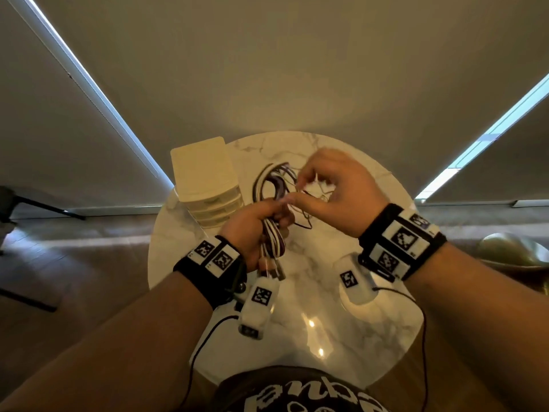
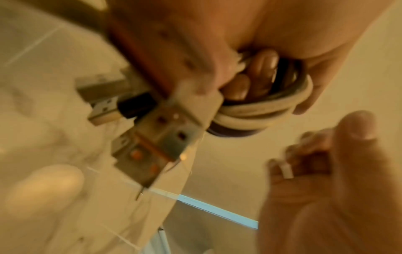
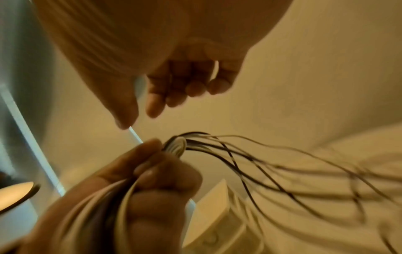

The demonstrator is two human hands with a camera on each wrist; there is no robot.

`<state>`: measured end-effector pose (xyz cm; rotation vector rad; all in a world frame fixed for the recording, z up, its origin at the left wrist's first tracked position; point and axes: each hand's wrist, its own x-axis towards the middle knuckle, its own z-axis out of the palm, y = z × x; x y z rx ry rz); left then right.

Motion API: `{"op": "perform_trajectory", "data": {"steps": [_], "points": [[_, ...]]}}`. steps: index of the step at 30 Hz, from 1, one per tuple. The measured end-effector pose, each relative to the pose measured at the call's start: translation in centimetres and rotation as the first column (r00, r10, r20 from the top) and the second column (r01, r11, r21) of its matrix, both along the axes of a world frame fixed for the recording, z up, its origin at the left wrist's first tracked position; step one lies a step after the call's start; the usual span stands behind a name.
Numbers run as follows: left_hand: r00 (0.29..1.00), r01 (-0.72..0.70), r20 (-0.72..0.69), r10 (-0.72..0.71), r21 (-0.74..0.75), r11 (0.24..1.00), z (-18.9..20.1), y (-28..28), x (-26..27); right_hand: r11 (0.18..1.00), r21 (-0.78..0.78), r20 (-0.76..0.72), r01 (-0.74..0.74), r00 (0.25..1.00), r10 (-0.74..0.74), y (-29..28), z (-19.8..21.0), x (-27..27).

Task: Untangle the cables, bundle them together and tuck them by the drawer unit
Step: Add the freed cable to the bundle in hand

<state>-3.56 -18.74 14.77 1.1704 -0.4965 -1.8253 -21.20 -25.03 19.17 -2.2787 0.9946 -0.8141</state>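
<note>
My left hand (image 1: 261, 221) grips a bundle of white, purple and black cables (image 1: 274, 236) above the round marble table (image 1: 312, 292). Their USB plugs (image 1: 271, 270) hang below my palm, and the wrist view shows the metal plugs (image 2: 174, 134) and white strands (image 2: 261, 110) curled round my fingers. Loose loops (image 1: 273, 179) trail onto the table beside the cream drawer unit (image 1: 205, 173). Just above the bundle's top, my right hand (image 1: 335, 185) hovers with curled fingers, holding a small white strip (image 2: 287, 170). Thin dark strands (image 3: 250, 163) fan out from my left fist (image 3: 156, 180).
The drawer unit stands at the table's back left edge. Closed blinds with bright gaps hang behind the table. A gold rounded object (image 1: 511, 251) sits to the right and dark furniture legs (image 1: 29, 203) to the left on the wooden floor.
</note>
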Motion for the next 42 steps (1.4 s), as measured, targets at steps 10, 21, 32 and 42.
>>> {"op": "perform_trajectory", "data": {"steps": [10,21,32,42], "points": [[0.981,-0.189,0.043,0.189,0.019,0.982,0.1,-0.9,-1.3,0.721,0.683,0.201,-0.118,0.979,-0.030,3.4,-5.2,0.1],[0.988,-0.118,0.098,0.116,0.018,0.993,-1.3,-0.7,-1.6,0.624,0.766,0.193,-0.150,0.981,-0.002,3.8,-5.6,-0.1],[0.981,-0.178,0.084,0.177,0.001,0.984,-1.4,-0.8,-1.7,0.683,0.719,0.165,-0.129,0.986,0.013,4.7,-5.9,0.7],[0.878,-0.075,0.466,0.110,-0.093,0.993,0.9,-1.1,-0.3,0.731,0.682,-0.017,-0.006,1.000,0.024,2.6,-2.4,0.9]]}}
